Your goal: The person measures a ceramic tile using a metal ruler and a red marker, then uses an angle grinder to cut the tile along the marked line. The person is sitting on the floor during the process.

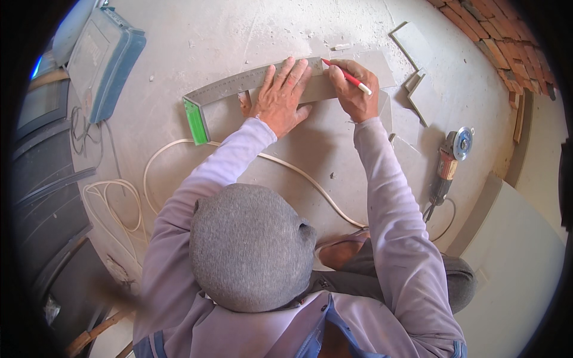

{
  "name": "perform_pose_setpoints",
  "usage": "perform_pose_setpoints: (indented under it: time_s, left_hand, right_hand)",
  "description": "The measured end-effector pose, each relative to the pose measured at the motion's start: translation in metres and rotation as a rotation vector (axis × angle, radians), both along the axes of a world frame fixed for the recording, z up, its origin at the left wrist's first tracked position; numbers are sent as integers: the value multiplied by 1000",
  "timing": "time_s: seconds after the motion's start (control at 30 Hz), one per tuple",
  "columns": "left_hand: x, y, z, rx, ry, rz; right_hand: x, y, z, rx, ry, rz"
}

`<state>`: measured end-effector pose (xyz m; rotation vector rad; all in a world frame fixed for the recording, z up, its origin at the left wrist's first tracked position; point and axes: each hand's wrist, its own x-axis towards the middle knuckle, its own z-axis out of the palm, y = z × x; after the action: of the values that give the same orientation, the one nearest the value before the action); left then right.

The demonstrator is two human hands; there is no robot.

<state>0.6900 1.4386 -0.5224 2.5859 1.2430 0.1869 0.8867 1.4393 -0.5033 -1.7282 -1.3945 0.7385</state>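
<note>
My left hand lies flat with its fingers stretched out, pressing on the metal blade of a try square with a green handle. The square's blade rests across a grey tile on the floor, and its handle stands off to the left. In my right hand is a red pencil with a white end, pinched between the fingers. Its tip touches down close to the right part of the blade, just right of my left fingertips. Part of the tile is hidden under my hands and the square.
At right lies an angle grinder with its disc outward. Tile offcuts lie far right, near a brick wall. A blue-grey tool case stands at left. A pale cable crosses the floor. A large panel leans at lower right.
</note>
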Motion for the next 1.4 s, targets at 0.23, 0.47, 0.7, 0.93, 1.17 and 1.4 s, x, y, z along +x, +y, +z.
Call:
perform_pose_setpoints:
  time_s: [0.23, 0.47, 0.7, 0.93, 1.17, 1.4]
  left_hand:
    - [-8, 1, 7, 32, -30, 43]
    - [-145, -18, -6, 103, -196, 993]
    - [-190, -26, -53, -548, -539, 1082]
    - [-189, -25, -45, -412, -643, 1098]
    - [-174, -6, 72, -636, -1687, 803]
    - [-66, 15, 140, 55, -653, 35]
  right_hand:
    - [7, -4, 6, 49, 180, -66]
    - [46, -40, 22, 69, 439, -405]
    - [36, -56, 17, 65, 466, -418]
    - [42, -45, 49, 191, 465, -417]
    - [69, -60, 61, 255, 518, -480]
    - [75, -66, 74, 259, 558, -512]
